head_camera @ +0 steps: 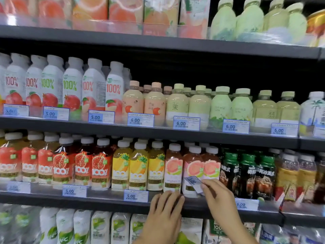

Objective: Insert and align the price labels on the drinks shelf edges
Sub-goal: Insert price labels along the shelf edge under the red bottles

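My right hand (219,198) pinches a loose blue-and-white 5.00 price label (193,183), held tilted in front of the pink grapefruit bottles (193,170). My left hand (164,207) rests with fingers spread on the clear label strip of the dark shelf edge (109,202), just below those bottles. Seated labels on this edge read 5.00 (136,196), 5.00 (74,191) and 6.00 (246,204). The stretch of edge under the grapefruit bottles carries no label.
The shelf above carries a row of 5.00 and 6.00 labels (186,123) under white juice bottles and pastel tea bottles. Pineapple bottles (139,166) stand left of the grapefruit ones, black coffee bottles (248,175) to the right. White cartons fill the shelf below.
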`<state>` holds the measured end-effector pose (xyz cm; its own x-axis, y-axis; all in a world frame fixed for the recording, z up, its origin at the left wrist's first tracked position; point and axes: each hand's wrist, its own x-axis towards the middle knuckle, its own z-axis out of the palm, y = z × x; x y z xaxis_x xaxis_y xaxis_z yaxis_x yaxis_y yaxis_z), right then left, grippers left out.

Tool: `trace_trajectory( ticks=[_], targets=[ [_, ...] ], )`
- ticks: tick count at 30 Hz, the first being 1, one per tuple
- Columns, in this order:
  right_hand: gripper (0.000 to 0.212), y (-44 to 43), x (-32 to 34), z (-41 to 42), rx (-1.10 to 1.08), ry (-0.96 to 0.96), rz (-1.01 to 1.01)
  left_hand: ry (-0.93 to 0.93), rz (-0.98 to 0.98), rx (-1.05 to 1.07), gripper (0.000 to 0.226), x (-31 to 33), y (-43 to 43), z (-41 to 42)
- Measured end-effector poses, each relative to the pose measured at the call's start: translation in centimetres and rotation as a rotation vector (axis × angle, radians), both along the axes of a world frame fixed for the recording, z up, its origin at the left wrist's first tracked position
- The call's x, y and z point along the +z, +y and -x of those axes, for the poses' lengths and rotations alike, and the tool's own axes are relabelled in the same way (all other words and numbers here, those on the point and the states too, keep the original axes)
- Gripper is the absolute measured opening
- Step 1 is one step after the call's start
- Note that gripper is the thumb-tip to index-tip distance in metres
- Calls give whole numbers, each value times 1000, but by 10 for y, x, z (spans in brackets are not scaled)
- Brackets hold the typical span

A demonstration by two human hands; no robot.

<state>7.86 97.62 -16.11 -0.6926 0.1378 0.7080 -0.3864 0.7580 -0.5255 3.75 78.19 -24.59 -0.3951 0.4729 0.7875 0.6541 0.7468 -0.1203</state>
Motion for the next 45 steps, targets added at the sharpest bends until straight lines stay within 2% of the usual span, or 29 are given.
trace_trajectory(
  ticks=[12, 22, 29, 34, 36, 41, 45],
  targets=[
    [18, 10, -14, 6, 177, 51, 3, -57, 37, 141, 55, -6, 5, -2],
    [24, 3, -17, 3, 145, 151, 33, -180, -270, 101, 22, 13, 24, -5],
    [31, 14, -30, 1, 113, 102, -229, -158, -325, 76, 24, 6, 25, -5],
    [28, 13, -19, -5, 128, 175, -14, -169, -357, 84, 25, 5, 27, -4],
    [26, 9, -14, -5, 142, 160, 0, -167, -356, 84, 26, 6, 27, -4],
    [27, 4, -19, -1, 141, 58, -158, -180, -348, 79, 26, 7, 25, -5],
    [39, 8, -27, 1, 51, -30, -284, -177, -324, 83, 25, 7, 24, -6]
  ],
)
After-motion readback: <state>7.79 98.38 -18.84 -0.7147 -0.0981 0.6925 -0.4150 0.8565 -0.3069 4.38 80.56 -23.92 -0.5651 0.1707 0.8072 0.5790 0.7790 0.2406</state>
